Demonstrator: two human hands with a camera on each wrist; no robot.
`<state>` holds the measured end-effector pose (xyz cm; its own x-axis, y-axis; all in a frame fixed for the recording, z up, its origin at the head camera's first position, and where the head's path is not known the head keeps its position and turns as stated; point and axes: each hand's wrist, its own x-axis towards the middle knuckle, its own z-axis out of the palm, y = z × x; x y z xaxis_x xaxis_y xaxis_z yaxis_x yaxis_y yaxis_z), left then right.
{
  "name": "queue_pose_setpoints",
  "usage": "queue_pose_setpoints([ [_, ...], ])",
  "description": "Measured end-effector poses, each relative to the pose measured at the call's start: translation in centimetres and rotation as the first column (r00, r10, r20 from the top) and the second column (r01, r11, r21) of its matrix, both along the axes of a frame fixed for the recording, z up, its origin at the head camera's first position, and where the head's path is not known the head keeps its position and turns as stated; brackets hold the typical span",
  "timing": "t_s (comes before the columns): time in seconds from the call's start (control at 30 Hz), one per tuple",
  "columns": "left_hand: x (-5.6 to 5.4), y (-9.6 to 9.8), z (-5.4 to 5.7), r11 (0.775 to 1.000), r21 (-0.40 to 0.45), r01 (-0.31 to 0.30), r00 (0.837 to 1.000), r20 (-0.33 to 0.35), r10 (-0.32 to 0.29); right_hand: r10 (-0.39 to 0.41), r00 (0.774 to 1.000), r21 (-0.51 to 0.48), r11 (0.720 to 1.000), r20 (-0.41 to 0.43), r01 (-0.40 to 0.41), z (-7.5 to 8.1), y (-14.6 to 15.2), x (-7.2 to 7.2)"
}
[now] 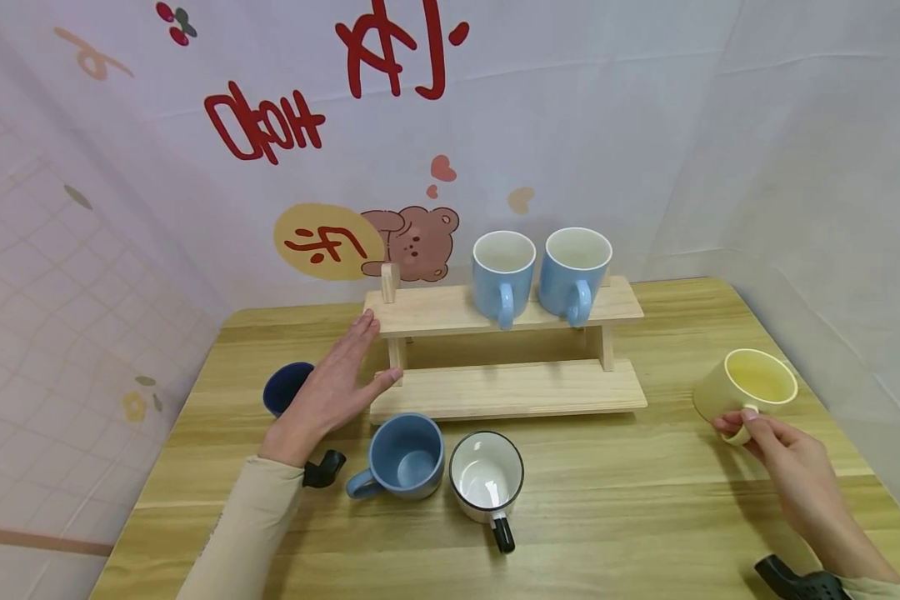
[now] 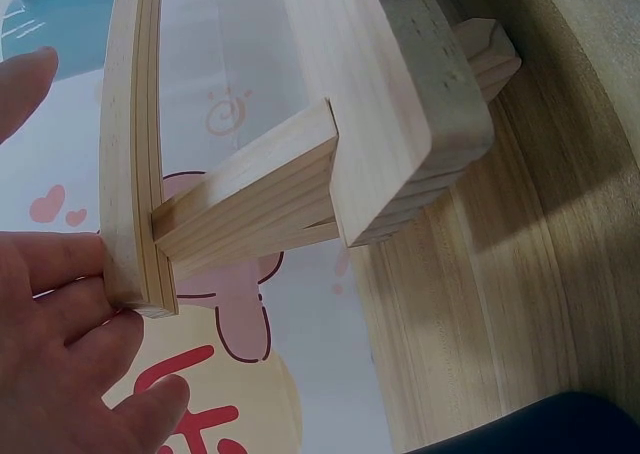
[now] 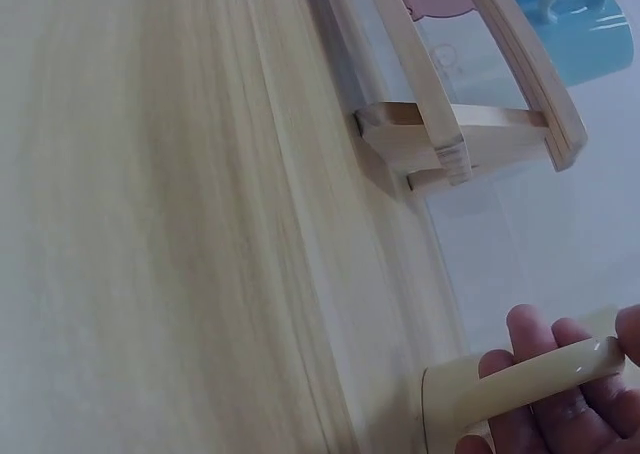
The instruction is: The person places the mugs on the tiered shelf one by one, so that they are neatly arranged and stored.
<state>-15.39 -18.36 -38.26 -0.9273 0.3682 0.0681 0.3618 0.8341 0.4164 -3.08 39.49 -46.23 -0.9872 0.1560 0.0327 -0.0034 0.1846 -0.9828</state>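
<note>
Nearest, the white mug point(image 1: 487, 473) and the grey-blue mug point(image 1: 407, 454) stand upright on the table point(image 1: 570, 508). At the right, the right hand point(image 1: 791, 467) pinches the yellow mug point(image 1: 750, 387) by its handle point(image 3: 545, 377), probably because this gives easy control. The left hand point(image 1: 336, 387), fingers extended, touches the rack point(image 1: 510, 392), perhaps for steadying it. Farther, two light-blue mugs point(image 1: 501, 283) stand above, handles toward the person, maybe for reach.
</note>
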Motion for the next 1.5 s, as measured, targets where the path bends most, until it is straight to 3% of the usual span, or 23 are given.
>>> queue_pose_setpoints([
  [0.07,0.0,0.0,0.0,1.000,0.003,0.000,1.000,0.000,0.000,0.010,0.999,-0.134,0.991,-0.032,-0.014,-0.2,0.0,0.0],
  [0.13,0.0,0.1,0.1,1.000,0.004,0.000,1.000,0.000,0.000,0.019,0.998,-0.207,0.978,-0.054,-0.030,-0.3,-0.1,0.0],
  [0.3,0.0,0.0,0.0,1.000,0.007,0.001,1.000,0.000,-0.001,0.032,0.998,-0.263,0.964,-0.063,-0.047,-0.4,-0.1,0.2],
  [0.63,0.1,0.0,0.0,1.000,0.007,-0.001,1.000,0.005,0.001,-0.005,0.998,-0.237,0.971,-0.068,-0.011,-0.4,-0.2,0.3],
  [0.77,0.1,0.0,0.0,1.000,0.012,-0.002,1.000,0.010,0.002,-0.080,0.996,-0.088,0.993,-0.028,0.078,-0.3,-0.3,0.8],
  [0.9,0.0,0.0,0.0,1.000,0.015,-0.003,1.000,0.011,0.003,-0.143,0.989,-0.040,0.989,-0.022,0.142,0.0,-0.3,1.0],
  [0.97,0.0,0.0,0.0,1.000,0.014,-0.003,1.000,0.011,0.003,-0.155,0.987,-0.115,0.982,-0.052,0.148,0.0,-0.4,1.0],
  [1.17,-0.1,0.0,0.2,1.000,0.017,-0.004,1.000,0.012,0.004,-0.182,0.966,-0.364,0.925,-0.182,0.106,0.5,-1.0,0.9],
  [1.5,-0.1,0.0,0.0,1.000,0.017,-0.007,1.000,0.013,0.007,-0.181,0.918,-0.451,0.893,-0.354,0.002,3.1,-2.6,1.0],
])
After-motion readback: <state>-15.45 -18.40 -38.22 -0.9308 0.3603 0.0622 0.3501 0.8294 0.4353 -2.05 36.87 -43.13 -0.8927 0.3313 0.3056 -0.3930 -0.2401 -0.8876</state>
